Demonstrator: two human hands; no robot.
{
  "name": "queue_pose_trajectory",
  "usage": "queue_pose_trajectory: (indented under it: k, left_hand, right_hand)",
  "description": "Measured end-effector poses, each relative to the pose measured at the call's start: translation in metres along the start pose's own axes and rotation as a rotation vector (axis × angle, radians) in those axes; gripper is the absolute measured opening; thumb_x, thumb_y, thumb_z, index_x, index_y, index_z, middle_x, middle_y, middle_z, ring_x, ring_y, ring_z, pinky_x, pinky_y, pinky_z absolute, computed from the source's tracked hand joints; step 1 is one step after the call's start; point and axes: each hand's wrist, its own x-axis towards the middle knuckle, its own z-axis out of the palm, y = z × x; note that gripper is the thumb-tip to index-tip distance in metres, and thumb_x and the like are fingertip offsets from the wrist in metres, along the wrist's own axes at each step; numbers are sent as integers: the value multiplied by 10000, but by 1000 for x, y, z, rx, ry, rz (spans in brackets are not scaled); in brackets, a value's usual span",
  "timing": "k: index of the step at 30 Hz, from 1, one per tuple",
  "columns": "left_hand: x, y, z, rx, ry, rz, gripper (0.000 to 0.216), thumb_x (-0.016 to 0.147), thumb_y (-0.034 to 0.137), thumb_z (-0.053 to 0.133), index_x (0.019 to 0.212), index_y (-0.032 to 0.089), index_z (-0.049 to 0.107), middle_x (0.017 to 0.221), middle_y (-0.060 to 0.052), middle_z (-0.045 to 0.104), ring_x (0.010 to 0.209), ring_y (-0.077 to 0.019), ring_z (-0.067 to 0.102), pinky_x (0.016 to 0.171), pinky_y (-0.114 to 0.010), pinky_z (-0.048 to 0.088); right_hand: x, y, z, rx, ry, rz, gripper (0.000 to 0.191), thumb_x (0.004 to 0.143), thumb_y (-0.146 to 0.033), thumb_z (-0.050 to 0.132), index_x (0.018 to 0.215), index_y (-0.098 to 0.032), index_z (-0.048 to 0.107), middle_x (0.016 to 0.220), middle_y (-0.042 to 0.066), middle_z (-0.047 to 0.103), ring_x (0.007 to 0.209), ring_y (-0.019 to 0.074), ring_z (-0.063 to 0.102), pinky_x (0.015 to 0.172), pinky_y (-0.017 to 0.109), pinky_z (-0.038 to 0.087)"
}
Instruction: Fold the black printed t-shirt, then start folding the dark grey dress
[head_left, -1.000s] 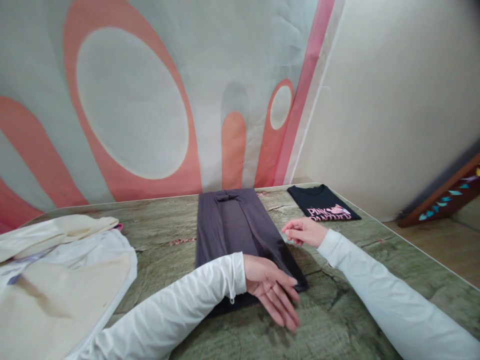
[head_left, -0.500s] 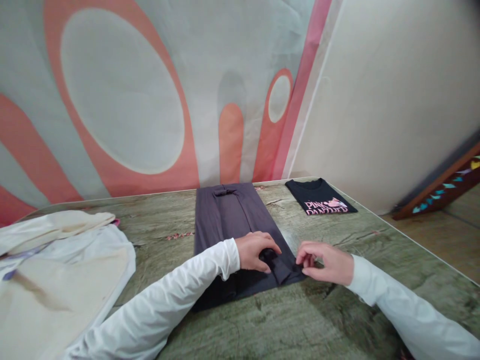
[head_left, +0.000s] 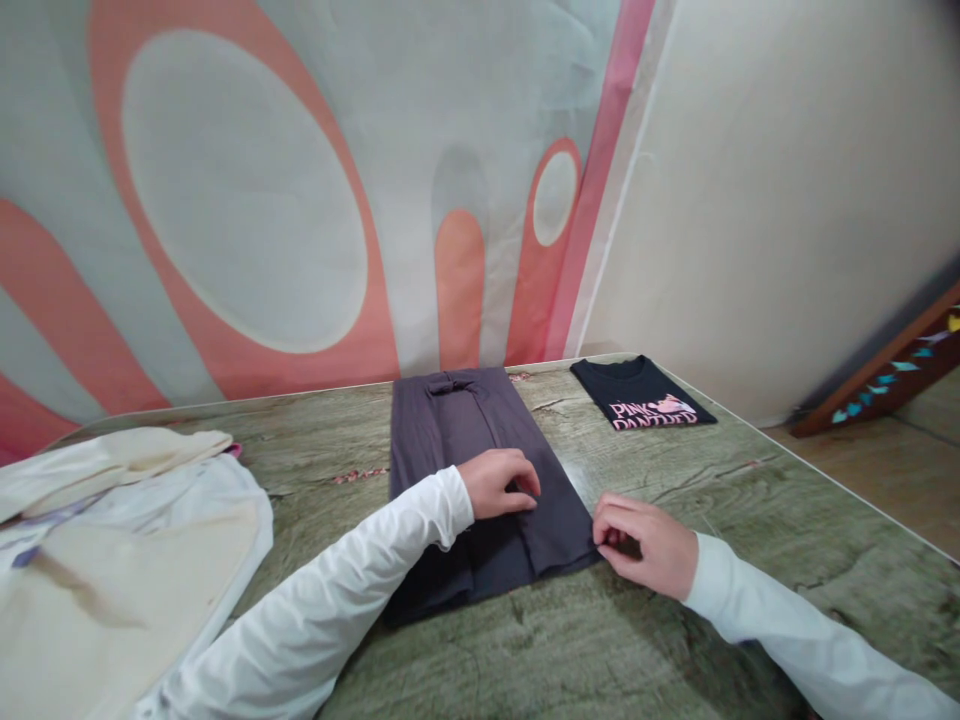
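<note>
A dark purple-grey garment (head_left: 491,430) lies folded into a long panel on the table, with a small knotted band near its far end. Above its near half is my left hand (head_left: 501,484), thumb and fingers curved but apart, with nothing between them. At the garment's near right corner, my right hand (head_left: 646,540) has its fingertips pinched on the edge of the cloth. The near edge lies mostly flat, with a shallow crease running in from it.
A folded black T-shirt (head_left: 637,395) with pink lettering lies at the far right of the wood-patterned table (head_left: 480,660). White and cream clothes (head_left: 135,560) are heaped on the left. A printed backdrop (head_left: 420,180) stands behind the table's far edge.
My left hand has let go of the dark cloth and moved slightly up and left. The lifted fold near the right corner now lies flat. My right hand stays at that corner.
</note>
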Motion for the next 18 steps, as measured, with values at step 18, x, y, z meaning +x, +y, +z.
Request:
queue_pose_trajectory:
  k: [18]
  left_hand:
    - [-4,-27,0,223,-8,-10,233,636,151,595,866,180,619,898,-37,538,848,-165,502,815,-265,389]
  right_hand:
    - [-4,-10,-10,-117,-83,-74,70,689,-123,477,690,-182,515,717,25,526,606,111,486,562,223,392]
